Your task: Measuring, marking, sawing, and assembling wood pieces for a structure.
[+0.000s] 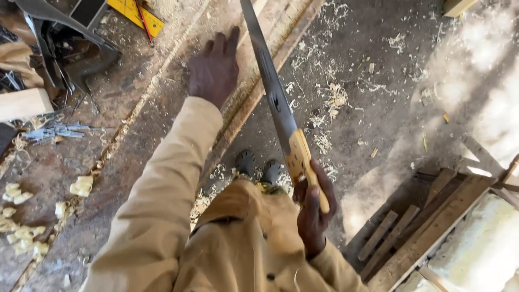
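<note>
My right hand (314, 212) grips the pale wooden handle of a handsaw (275, 97), low and right of centre. Its long steel blade runs up and away to the top edge of the view. My left hand (214, 69) lies flat, fingers spread, on a long wooden board (259, 75) that slants across a dusty workbench. The blade passes just right of that hand, over the board's edge. Whether the teeth touch the wood I cannot tell. Both arms wear tan sleeves.
Wood shavings (330, 103) litter the dark floor. Dark shoes (258, 165) show below the bench edge. Loose nails (54, 131) and foam scraps (81, 185) lie on the left. A dark metal tool (70, 43) and a yellow rule (135, 13) sit top left. Wooden frames (427, 227) lie bottom right.
</note>
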